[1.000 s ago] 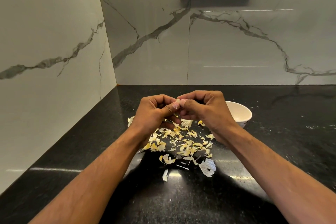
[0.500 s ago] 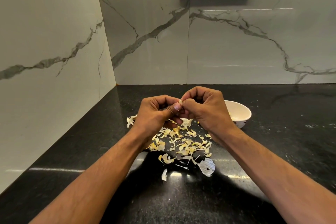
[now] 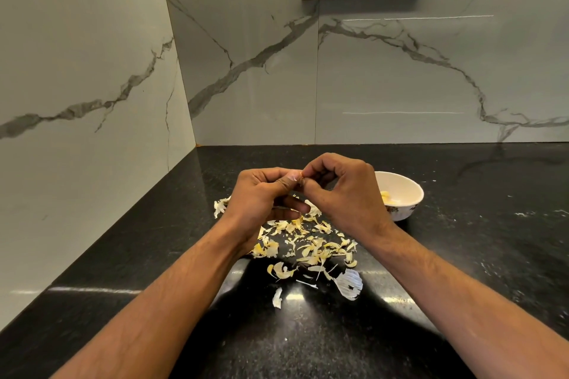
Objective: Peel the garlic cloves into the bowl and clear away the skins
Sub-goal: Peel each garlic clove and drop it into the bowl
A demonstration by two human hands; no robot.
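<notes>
Hands meet at the centre of the frame: left hand (image 3: 261, 194) and right hand (image 3: 341, 191), fingers curled, pinch a tiny garlic clove (image 3: 301, 176) between their thumbs, mostly hidden. Below them, skins (image 3: 308, 243) lie scattered on the black counter (image 3: 462, 255). Just right of the right hand sits the white bowl (image 3: 406, 203), pale cloves inside.

Pale skins (image 3: 308, 243) strewn on counter — white bowl (image 3: 406, 191) beside

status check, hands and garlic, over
Left hand and right hand both pinching one clove. Bowl holds peeled cloves. Skins litter the counter, uncleared.
</notes>
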